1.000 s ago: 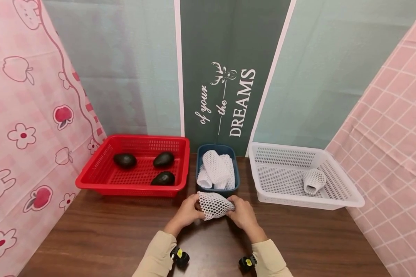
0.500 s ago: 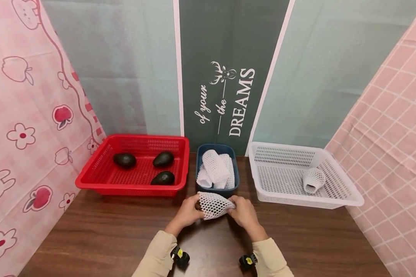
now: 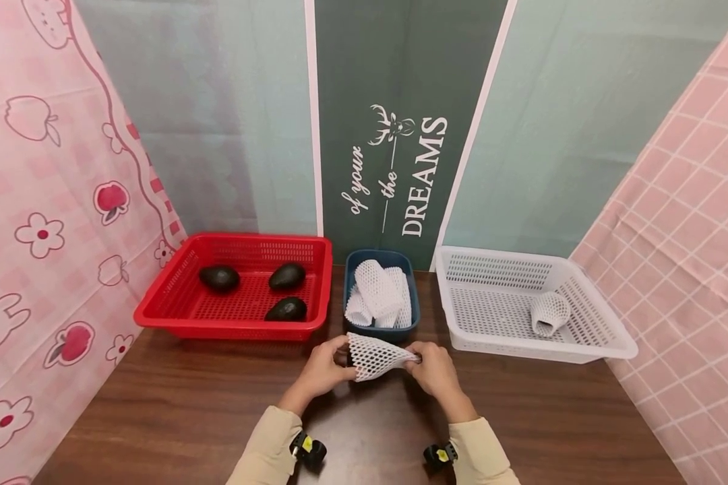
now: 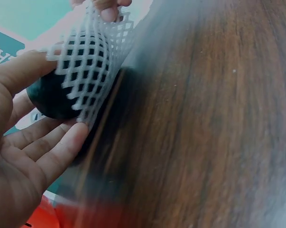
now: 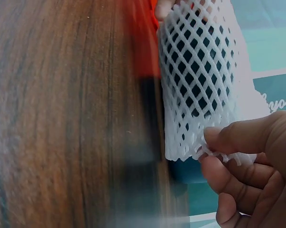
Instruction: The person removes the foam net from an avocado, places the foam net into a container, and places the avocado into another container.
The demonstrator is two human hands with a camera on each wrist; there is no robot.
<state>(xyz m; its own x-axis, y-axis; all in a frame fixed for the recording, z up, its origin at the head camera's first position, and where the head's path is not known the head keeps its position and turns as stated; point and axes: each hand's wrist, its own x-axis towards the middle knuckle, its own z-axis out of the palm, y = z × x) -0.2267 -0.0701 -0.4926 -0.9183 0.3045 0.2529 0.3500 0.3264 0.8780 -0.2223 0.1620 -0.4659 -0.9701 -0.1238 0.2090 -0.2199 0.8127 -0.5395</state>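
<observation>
– Right hand has been shifted slightly outward since the earlier head frame, and the free end of the white foam-mesh sleeve has been drawn out longer with it. Left hand, state?

– Half closed. A smooth, dark oval avocado is held at its rounded end, thumb on one side, fingers curved along the other. The sleeve's rim is touched by a fingertip.

– Right hand?

– Nearly closed. The flattened end of the sleeve is pinched between thumb and forefinger; the other fingers are bent below.

– Avocado location?

– Mostly covered by the sleeve, rounded end left bare, between both hands and just in front of the small navy plastic box. Whether it is supported by the brown wood-grain table cannot be told.

– Rest, quick?

– More white mesh sleeves are piled in the navy box. To the left, three dark loose avocados are held in the red slotted plastic basket. To the right, one white mesh-wrapped item is laid in the white slotted plastic basket.
</observation>
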